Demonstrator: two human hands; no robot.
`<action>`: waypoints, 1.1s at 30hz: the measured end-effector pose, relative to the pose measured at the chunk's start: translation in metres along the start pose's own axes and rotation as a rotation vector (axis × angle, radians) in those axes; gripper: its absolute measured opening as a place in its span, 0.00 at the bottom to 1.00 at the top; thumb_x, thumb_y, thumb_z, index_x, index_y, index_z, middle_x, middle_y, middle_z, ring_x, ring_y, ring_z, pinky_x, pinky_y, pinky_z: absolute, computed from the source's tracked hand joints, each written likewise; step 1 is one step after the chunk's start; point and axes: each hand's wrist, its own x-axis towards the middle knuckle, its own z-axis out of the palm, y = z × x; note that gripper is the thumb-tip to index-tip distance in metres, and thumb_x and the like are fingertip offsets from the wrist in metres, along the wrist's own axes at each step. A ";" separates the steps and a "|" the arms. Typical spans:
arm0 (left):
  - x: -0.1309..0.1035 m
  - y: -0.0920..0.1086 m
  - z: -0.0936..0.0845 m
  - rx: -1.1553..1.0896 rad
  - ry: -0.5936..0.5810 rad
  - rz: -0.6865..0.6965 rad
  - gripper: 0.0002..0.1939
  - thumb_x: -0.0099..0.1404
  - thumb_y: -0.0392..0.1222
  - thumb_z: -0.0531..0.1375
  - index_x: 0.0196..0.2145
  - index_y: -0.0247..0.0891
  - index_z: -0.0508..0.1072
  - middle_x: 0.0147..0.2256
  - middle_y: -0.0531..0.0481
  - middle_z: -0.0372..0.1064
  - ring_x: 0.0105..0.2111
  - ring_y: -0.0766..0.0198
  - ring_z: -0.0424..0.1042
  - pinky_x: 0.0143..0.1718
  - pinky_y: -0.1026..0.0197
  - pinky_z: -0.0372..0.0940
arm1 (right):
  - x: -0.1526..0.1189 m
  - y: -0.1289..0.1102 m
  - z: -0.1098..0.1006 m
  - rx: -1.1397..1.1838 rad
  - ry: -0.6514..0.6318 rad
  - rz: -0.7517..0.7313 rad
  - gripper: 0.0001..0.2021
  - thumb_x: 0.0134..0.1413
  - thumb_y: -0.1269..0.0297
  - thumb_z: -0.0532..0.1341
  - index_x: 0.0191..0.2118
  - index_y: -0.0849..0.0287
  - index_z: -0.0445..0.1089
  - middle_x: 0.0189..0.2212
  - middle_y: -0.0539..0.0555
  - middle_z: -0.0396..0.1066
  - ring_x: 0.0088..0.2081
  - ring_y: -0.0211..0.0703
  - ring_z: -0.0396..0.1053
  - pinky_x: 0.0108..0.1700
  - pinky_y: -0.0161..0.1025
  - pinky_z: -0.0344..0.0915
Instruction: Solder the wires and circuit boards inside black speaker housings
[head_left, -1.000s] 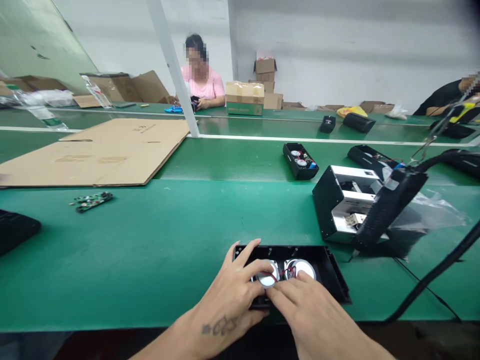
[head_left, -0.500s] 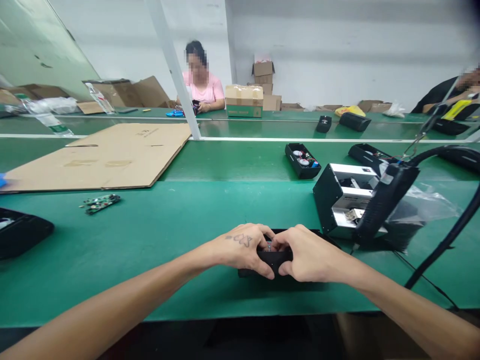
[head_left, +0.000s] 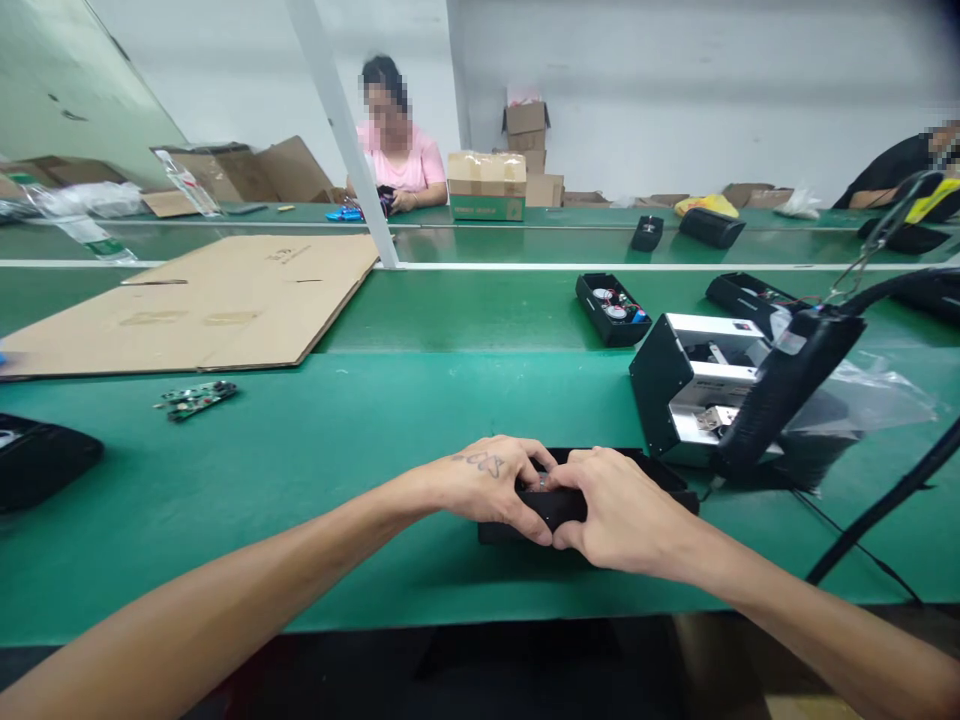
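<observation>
Both hands have stayed on the black housing [head_left: 592,500] since half a second ago; a second ago they worked lower in the frame, with two round speaker drivers showing inside it, now covered.

I note the left hand [head_left: 491,485] and right hand [head_left: 611,510] meeting at lower centre, fingers curled and pressed together over the housing's near edge, thumbs underneath pinching it. What the fingertips touch inside, I cannot tell; the knuckles hide it.

Housing position: flat on the green belt [head_left: 315,460], lower centre, near the front edge.

Surroundings, working outward:
- Just right of the housing, a black and silver fixture [head_left: 690,395], with a black handheld tool [head_left: 780,395] leaning across its front and blocking part of it; a black cable [head_left: 877,520] runs down right.
- Centre right, a second open housing [head_left: 611,308] with drivers.
- Left, a small circuit board [head_left: 195,397]; far left edge, a black part [head_left: 37,460].
- Upper left, a flat cardboard sheet [head_left: 225,300].
- Top centre, a seated person in pink [head_left: 397,160] beside a carton [head_left: 486,185].
</observation>
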 end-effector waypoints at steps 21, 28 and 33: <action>-0.027 -0.026 0.074 0.549 0.375 0.325 0.10 0.61 0.51 0.77 0.34 0.46 0.83 0.59 0.55 0.76 0.70 0.35 0.60 0.67 0.34 0.48 | -0.052 0.069 -0.034 0.313 1.355 0.025 0.13 0.65 0.57 0.69 0.52 0.53 0.77 0.49 0.56 0.78 0.50 0.50 0.77 0.58 0.50 0.72; -0.032 -0.039 0.091 0.635 0.475 0.394 0.13 0.64 0.56 0.75 0.35 0.47 0.81 0.60 0.57 0.75 0.73 0.37 0.55 0.70 0.38 0.31 | -0.049 0.132 -0.036 0.628 1.105 0.240 0.26 0.57 0.47 0.74 0.56 0.54 0.75 0.48 0.58 0.82 0.50 0.57 0.79 0.58 0.56 0.75; -0.034 -0.033 0.088 0.645 0.506 0.412 0.16 0.65 0.59 0.74 0.34 0.47 0.79 0.60 0.60 0.75 0.73 0.41 0.55 0.71 0.41 0.30 | -0.048 0.138 -0.026 0.873 1.147 0.134 0.22 0.50 0.56 0.79 0.48 0.52 0.74 0.29 0.45 0.73 0.27 0.42 0.72 0.32 0.42 0.72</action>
